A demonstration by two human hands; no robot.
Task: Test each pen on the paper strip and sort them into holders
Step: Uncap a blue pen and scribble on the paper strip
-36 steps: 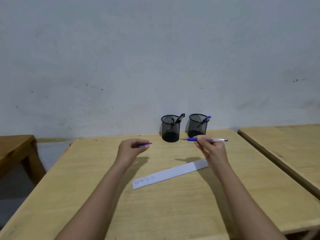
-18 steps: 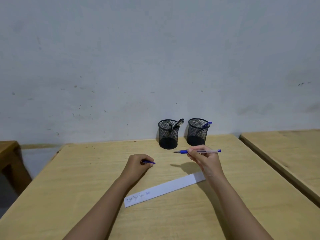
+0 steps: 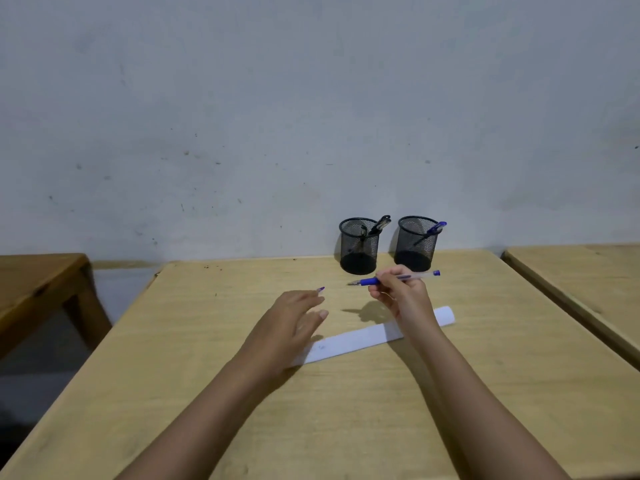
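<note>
My right hand [image 3: 403, 301] grips an uncapped blue pen [image 3: 372, 281] level above the table, tip pointing left. My left hand [image 3: 294, 320] hovers with straight fingers over the left end of the white paper strip [image 3: 363, 337] and hides it. A small blue pen cap [image 3: 320, 289] shows just past the left fingertips; I cannot tell whether they touch it. At the back stand two black mesh holders: the left holder [image 3: 358, 252] has dark pens, the right holder [image 3: 415, 249] a blue pen.
The wooden table [image 3: 346, 410] stands against a grey wall. A second table [image 3: 588, 278] is close on the right, and a darker one [image 3: 34, 282] on the left across a gap.
My left hand has uncurled from its pinch on the cap and moved over the strip's left end. My right hand with the pen stays in front of the holders.
</note>
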